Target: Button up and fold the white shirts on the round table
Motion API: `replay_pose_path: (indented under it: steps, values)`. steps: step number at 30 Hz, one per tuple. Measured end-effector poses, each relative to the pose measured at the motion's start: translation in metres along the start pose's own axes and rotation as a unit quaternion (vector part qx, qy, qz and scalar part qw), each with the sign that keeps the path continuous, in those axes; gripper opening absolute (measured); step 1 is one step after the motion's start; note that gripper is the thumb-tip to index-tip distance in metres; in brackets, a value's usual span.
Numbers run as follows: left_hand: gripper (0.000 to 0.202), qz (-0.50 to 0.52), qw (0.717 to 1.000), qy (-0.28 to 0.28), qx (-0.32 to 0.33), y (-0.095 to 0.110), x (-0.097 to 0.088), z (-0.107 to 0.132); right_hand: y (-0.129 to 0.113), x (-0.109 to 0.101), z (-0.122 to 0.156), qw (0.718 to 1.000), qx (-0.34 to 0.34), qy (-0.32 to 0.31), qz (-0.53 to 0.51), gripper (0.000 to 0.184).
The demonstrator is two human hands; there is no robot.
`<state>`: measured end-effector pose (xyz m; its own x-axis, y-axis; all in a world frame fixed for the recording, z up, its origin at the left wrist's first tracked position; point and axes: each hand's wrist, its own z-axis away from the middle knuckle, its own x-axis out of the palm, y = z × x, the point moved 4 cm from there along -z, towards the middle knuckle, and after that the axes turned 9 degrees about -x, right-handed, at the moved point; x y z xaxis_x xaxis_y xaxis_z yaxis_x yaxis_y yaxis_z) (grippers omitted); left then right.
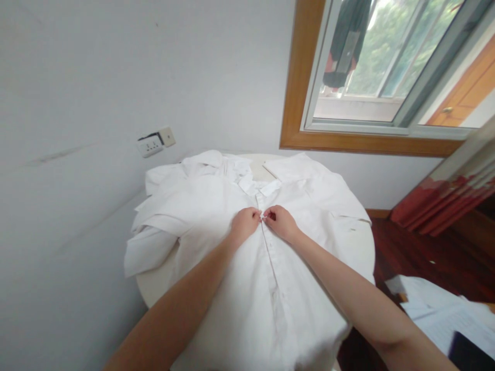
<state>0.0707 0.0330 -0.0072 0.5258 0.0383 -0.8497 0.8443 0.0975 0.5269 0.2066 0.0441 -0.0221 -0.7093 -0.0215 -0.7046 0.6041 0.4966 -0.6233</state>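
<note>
A white button-up shirt point(216, 216) lies front side up across a round table point(158, 283), its collar point(266, 189) toward the wall. My left hand point(246, 222) pinches the front placket below the collar. Close beside it, my right hand point(281, 221) pinches the other front edge, fingertips almost touching the left ones. Any button between the fingers is too small to make out. Below the hands the placket runs down toward me, with its lower part slightly parted.
More folded white cloth point(211, 164) is bunched at the table's back left. A wall socket point(150, 146) is behind it. On the right are a window point(359, 111), a red and white curtain point(444, 206), and papers point(444, 314) with a dark flat object point(469, 353) at the lower right.
</note>
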Motion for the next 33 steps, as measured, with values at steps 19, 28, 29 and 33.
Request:
replay_pose_path:
  steps: [19, 28, 29, 33]
  values:
    - [0.029, -0.071, 0.997, -0.011, 0.030, -0.001, -0.002, 0.005, -0.013, 0.002, 0.012, 0.997, -0.014, 0.026, 0.075, 0.007]
    - [0.024, -0.054, 0.997, -0.036, 0.029, 0.000, -0.002, 0.006, -0.015, 0.000, 0.011, 0.998, -0.004, 0.009, 0.068, 0.007]
    - [0.024, -0.046, 0.998, -0.037, 0.031, 0.001, -0.003, 0.006, -0.015, 0.000, 0.011, 0.998, -0.005, 0.008, 0.067, 0.008]
    - [0.024, -0.008, 0.999, -0.034, 0.033, -0.001, -0.003, 0.004, -0.015, -0.001, 0.012, 0.997, -0.016, 0.013, 0.071, 0.009]
